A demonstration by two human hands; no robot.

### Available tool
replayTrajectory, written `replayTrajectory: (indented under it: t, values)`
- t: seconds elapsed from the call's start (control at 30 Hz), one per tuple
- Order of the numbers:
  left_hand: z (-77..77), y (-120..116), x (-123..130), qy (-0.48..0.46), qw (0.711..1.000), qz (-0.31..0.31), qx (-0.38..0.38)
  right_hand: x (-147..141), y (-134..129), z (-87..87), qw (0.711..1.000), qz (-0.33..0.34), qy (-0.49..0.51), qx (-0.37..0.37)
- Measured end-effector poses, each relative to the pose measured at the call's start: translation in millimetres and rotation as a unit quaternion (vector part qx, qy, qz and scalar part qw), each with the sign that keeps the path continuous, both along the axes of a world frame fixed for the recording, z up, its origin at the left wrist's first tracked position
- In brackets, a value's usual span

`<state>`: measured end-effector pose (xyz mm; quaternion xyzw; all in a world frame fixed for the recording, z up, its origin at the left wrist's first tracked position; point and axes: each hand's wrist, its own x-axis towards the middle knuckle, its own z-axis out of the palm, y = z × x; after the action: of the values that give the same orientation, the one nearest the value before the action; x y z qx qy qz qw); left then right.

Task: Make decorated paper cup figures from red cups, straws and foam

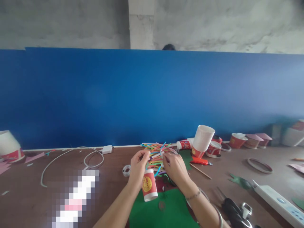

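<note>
My left hand (pixel 138 167) is closed in a pinch above a small red and white paper cup (pixel 149 186); what the fingertips hold is too small to make out. Close by on the other side, my right hand (pixel 176 166) has its fingers curled together, and anything inside them is hidden. Between and behind both hands lies a pile of thin coloured sticks or straws (pixel 155 148). The cup rests tilted near the upper left part of a green sheet (pixel 171 209). A roll of clear tape (pixel 126 170) sits just left of my left hand.
Stacked paper cups (pixel 203 141) lean at the back right, near an orange utility knife (pixel 200 161) and a wooden stick (pixel 200 171). A white power strip (pixel 277 202) lies at the right. A white cable (pixel 59 155) loops across the left side, below a blue partition (pixel 118 98).
</note>
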<state>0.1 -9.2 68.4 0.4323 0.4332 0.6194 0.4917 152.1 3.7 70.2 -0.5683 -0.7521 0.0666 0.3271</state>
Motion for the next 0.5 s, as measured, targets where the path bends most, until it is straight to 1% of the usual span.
replayTrajectory:
  t: [0.03, 0.07, 0.1, 0.13, 0.17, 0.2, 0.23, 0.27, 0.33, 0.37, 0.4, 0.43, 0.5]
  values:
    - [0.3, 2.3, -0.6, -0.039, 0.999, -0.022, -0.027, 3.6, 2.5, -2.9, 0.997, -0.025, -0.068, -0.027]
    - [0.3, 4.0, -1.1, -0.065, 0.996, -0.036, -0.043, 6.5, 4.7, -5.7, 0.989, -0.048, -0.121, -0.07]
    - [0.2, 5.1, -1.4, -0.087, 0.994, -0.042, -0.056, 8.5, 6.5, -8.1, 0.98, -0.066, -0.153, -0.106]
    - [-0.2, 5.6, -1.4, -0.105, 0.991, -0.046, -0.067, 9.3, 7.8, -10.0, 0.976, -0.078, -0.159, -0.123]
    - [-0.7, 5.6, -1.0, -0.121, 0.988, -0.052, -0.077, 9.0, 8.8, -11.2, 0.981, -0.078, -0.135, -0.118]
    - [-1.3, 5.4, -0.4, -0.134, 0.985, -0.061, -0.087, 7.5, 9.3, -11.6, 0.99, -0.062, -0.081, -0.097]
    - [-1.9, 5.0, 0.5, -0.145, 0.982, -0.071, -0.096, 5.2, 9.4, -11.3, 0.997, -0.034, -0.004, -0.074]
    - [-2.6, 4.6, 1.5, -0.151, 0.98, -0.075, -0.101, 2.3, 9.1, -10.4, 0.994, 0.001, 0.085, -0.064]
    - [-3.7, 3.9, 3.9, -0.151, 0.98, -0.072, -0.104, -3.9, 7.6, -7.6, 0.964, 0.069, 0.246, -0.078]
    - [-4.3, 3.6, 5.0, -0.145, 0.982, -0.069, -0.105, -6.6, 6.5, -6.2, 0.947, 0.09, 0.295, -0.087]
    - [-4.8, 3.4, 6.0, -0.135, 0.983, -0.07, -0.104, -8.8, 5.4, -4.8, 0.938, 0.098, 0.32, -0.086]
    - [-5.4, 3.1, 6.8, -0.124, 0.984, -0.074, -0.103, -10.3, 4.2, -3.6, 0.938, 0.098, 0.325, -0.07]
    - [-6.3, 2.6, 7.7, -0.101, 0.986, -0.085, -0.097, -11.6, 2.2, -1.7, 0.951, 0.089, 0.296, -0.016]
